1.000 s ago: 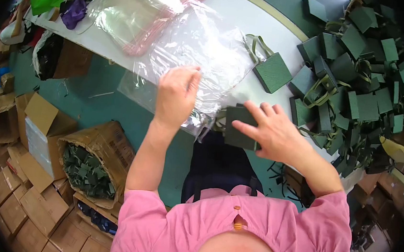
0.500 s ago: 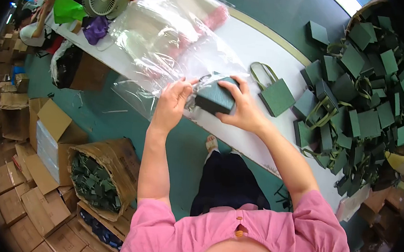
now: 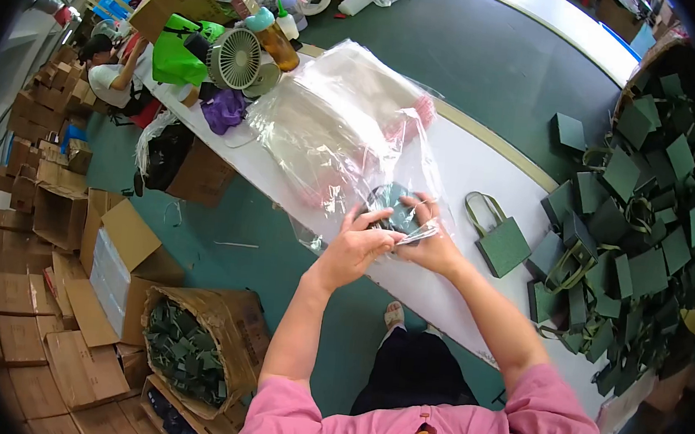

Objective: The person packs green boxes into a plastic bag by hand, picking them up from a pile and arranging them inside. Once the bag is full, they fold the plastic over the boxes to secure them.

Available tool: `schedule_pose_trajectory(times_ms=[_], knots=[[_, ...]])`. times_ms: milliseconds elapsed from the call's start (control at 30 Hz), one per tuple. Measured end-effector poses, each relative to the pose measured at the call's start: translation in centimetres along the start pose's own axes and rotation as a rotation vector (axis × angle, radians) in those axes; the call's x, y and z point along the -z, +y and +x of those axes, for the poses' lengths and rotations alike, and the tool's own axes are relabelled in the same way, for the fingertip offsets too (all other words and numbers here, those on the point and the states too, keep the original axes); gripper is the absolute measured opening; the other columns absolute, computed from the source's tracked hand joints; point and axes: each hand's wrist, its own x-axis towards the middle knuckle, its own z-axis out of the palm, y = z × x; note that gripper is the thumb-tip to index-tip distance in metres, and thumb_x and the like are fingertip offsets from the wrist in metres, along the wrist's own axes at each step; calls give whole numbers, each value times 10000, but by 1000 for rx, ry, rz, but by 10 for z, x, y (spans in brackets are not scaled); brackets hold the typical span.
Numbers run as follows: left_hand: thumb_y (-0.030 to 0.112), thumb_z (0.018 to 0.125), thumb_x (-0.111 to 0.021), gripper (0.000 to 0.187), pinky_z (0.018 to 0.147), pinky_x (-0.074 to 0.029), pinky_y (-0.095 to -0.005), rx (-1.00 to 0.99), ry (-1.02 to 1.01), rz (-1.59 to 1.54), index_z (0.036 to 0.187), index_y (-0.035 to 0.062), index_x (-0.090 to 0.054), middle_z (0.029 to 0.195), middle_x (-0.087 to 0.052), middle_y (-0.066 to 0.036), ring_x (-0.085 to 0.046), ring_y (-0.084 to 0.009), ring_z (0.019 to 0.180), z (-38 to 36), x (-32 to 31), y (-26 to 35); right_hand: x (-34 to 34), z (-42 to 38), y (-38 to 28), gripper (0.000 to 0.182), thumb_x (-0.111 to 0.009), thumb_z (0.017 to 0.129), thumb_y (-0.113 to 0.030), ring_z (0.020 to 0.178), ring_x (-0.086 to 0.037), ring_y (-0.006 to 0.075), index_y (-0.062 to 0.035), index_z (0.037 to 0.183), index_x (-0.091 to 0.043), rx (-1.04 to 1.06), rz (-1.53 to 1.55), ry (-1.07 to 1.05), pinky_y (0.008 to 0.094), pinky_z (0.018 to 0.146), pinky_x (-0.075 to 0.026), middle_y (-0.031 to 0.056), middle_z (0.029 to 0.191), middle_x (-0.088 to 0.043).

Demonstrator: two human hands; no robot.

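My left hand (image 3: 359,245) and my right hand (image 3: 434,246) meet at the near edge of the white table (image 3: 484,171). Between them they hold a small dark green gift bag (image 3: 396,207) that sits inside a clear plastic sleeve (image 3: 417,233). Both hands pinch the sleeve's open end, which hides most of the bag. Behind the hands lies a stack of clear plastic sleeves (image 3: 335,117). One green gift bag with handles (image 3: 500,244) lies flat on the table just right of my right hand.
A heap of green gift bags (image 3: 638,201) fills the right. A small fan (image 3: 236,58), a bottle (image 3: 271,35) and a purple cloth (image 3: 225,109) stand at the table's far left. A carton of green bags (image 3: 187,350) and several cardboard boxes (image 3: 34,305) crowd the floor. Another person (image 3: 110,72) sits far left.
The green bag went from my right hand near my lap up to the table and into a clear sleeve. Both hands now close together on the sleeve's end.
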Motion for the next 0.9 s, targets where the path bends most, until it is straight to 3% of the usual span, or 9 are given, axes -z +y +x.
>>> schedule_pose_trajectory(times_ms=[133, 167, 267, 367, 467, 500, 700, 767, 900], knots=[[378, 850, -803, 720, 1183, -72, -722, 184, 381, 344, 1464, 161, -495, 1609, -382, -168, -201, -450, 1536, -12, -22, 31, -32, 5, 15, 915, -894, 711, -298, 1351, -428, 395, 8, 1442, -437, -178, 248, 216, 475, 1139, -407, 210, 1481, -394], [400, 759, -865, 1000, 1157, -57, -761, 284, 339, 401, 1571, 185, -322, 1691, -151, -178, -55, -505, 1546, -20, -35, 23, -35, 6, 24, 936, -909, 708, -304, 1346, -419, 394, -1, 1455, -433, -139, 222, 197, 468, 1150, -393, 224, 1441, -429], [296, 774, -853, 929, 1156, -73, -754, 646, 552, 566, 1551, 158, -364, 1662, -220, -194, -100, -505, 1540, -24, -57, -1, -33, 8, 26, 951, -917, 700, -304, 1345, -417, 401, -9, 1460, -427, 50, 74, 193, 468, 1149, -392, 224, 1420, -452], [167, 844, -788, 824, 1153, -276, -645, 828, 782, 695, 1551, 134, -365, 1629, -256, -217, -238, -482, 1501, -25, -53, -8, -32, 9, 23, 992, -926, 684, -326, 1352, -406, 416, -38, 1477, -406, 21, 115, 186, 476, 1149, -392, 224, 1428, -436], [80, 921, -702, 678, 1050, -455, -468, 720, 986, 259, 1526, 93, -395, 1593, -303, -235, -417, -419, 1404, -37, -58, -19, -40, 3, 30, 988, -903, 696, -337, 1362, -397, 434, -53, 1488, -385, 6, 40, 158, 478, 1149, -397, 260, 1459, -359], [14, 979, -597, 555, 937, -520, -366, 748, 939, 253, 1507, 77, -438, 1563, -348, -233, -504, -375, 1317, -40, -57, -13, -38, 3, 24, 984, -897, 699, -334, 1369, -390, 436, -53, 1489, -383, -36, 72, 155, 476, 1153, -394, 266, 1467, -342], [-120, 955, -501, 608, 950, -538, -395, 559, 724, 164, 1517, 110, -480, 1583, -373, -250, -533, -401, 1305, -44, -64, 2, -3, 7, -22, 834, -862, 658, -256, 1341, -418, 466, -120, 1413, -535, 27, -446, 298, 583, 1005, -409, 272, 1511, -357], [-152, 922, -463, 654, 804, -548, -323, 539, 638, -129, 1521, 108, -481, 1621, -359, -239, -657, -292, 1116, -43, -65, 22, 7, 15, -29, 830, -865, 650, -253, 1310, -435, 464, -157, 1411, -549, 88, -599, 400, 576, 1012, -393, 255, 1521, -376], [-137, 898, -433, 624, 524, -502, -215, 388, 429, -497, 1486, 62, -495, 1607, -409, -172, -591, -84, 634, -51, -71, 77, 21, 29, -32, 925, -896, 647, -280, 1334, -418, 460, -214, 1474, -489, -117, -722, 354, 561, 1018, -384, 237, 1557, -363]])
